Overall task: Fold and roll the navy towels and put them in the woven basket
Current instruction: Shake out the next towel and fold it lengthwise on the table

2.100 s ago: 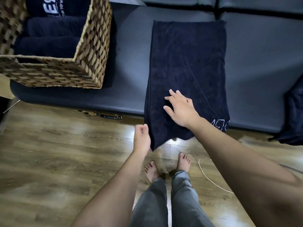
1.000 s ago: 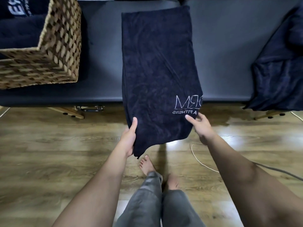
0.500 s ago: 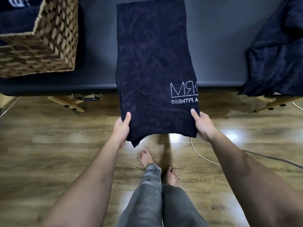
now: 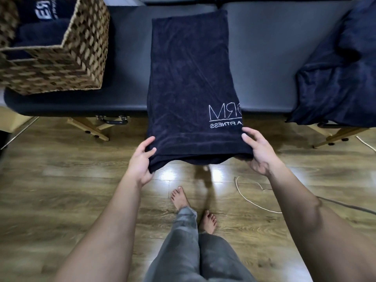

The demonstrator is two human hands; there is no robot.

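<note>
A folded navy towel (image 4: 189,78) with white lettering lies lengthwise on the dark grey padded table (image 4: 264,58), its near end hanging past the table's front edge. My left hand (image 4: 140,159) grips the near left corner, thumb on top. My right hand (image 4: 258,151) holds the near right corner, fingers curled over the edge. The near end is lifted and held level between both hands. The woven basket (image 4: 61,66) stands on the table at the far left, with rolled navy towels (image 4: 40,31) inside.
A heap of unfolded navy towels (image 4: 341,78) lies on the table at the right. Wooden table legs (image 4: 89,127) and a metal latch sit under the front edge. A white cord (image 4: 250,198) trails on the wood floor beside my bare feet (image 4: 181,198).
Both hands have closed more firmly on the towel's near corners and raised that end, so the hanging edge is straighter. The view has tilted up, showing more of the basket.
</note>
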